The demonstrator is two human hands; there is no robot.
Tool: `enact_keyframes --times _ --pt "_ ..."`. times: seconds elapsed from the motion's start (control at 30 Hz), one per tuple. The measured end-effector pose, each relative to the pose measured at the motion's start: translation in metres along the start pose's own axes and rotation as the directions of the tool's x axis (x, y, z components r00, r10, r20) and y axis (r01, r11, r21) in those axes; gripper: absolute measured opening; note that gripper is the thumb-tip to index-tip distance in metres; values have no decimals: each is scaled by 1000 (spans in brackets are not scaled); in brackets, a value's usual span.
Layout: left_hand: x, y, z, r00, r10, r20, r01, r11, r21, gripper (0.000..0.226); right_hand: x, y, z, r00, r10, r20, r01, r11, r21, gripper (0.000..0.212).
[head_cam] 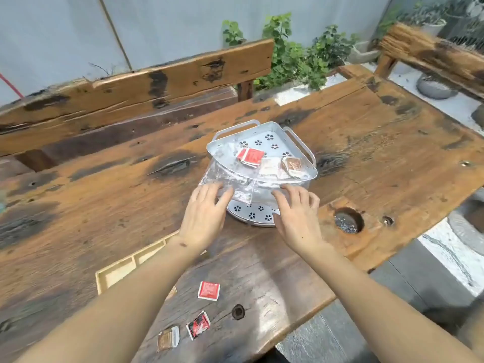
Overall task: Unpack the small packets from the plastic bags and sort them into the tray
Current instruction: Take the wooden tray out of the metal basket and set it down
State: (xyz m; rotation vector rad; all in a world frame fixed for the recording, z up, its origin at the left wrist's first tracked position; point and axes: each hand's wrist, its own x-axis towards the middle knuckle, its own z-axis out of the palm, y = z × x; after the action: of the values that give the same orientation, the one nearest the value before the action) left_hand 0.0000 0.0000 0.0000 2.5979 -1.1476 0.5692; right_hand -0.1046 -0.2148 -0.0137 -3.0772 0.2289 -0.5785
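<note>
A white two-tier corner rack (pixel 289 132) stands mid-table. On its top tier lie clear plastic bags (pixel 235 176) with a red packet (pixel 251 157), a white packet (pixel 269 166) and a brown packet (pixel 293 165) showing. One clear bag hangs over the rack's front. My left hand (pixel 204 213) pinches that bag's lower left part. The spread fingers of my right hand (pixel 298 213) rest on its right edge. A pale wooden compartment tray (pixel 117 271) sits near left, partly hidden by my left forearm. Loose on the table lie a second red packet (pixel 208 290), a red-black packet (pixel 198 324) and another brown packet (pixel 168 338).
The wooden table has a round hole (pixel 348 220) right of the rack and a smaller one (pixel 237 311) near the front edge. A wooden bench back (pixel 157 82) runs behind the table, with potted plants (pixel 293 56) beyond. The table's right edge drops to a paved floor.
</note>
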Motion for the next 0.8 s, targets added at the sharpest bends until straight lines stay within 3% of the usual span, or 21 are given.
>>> enact_keyframes --times 0.13,0.27,0.53,0.8 --pt "23 -9 19 994 82 -75 -79 996 49 56 19 7 23 994 -105 -40 103 994 -29 63" --pt "33 -18 27 996 87 -23 -87 996 29 56 28 7 45 986 -143 -82 140 989 -42 61" --pt "39 -26 17 989 97 -110 -113 982 -153 19 41 14 14 911 -157 -381 169 986 -2 22" --pt "70 -24 9 968 149 -200 -191 960 -205 20 73 22 -18 883 -291 -370 313 950 0 32"
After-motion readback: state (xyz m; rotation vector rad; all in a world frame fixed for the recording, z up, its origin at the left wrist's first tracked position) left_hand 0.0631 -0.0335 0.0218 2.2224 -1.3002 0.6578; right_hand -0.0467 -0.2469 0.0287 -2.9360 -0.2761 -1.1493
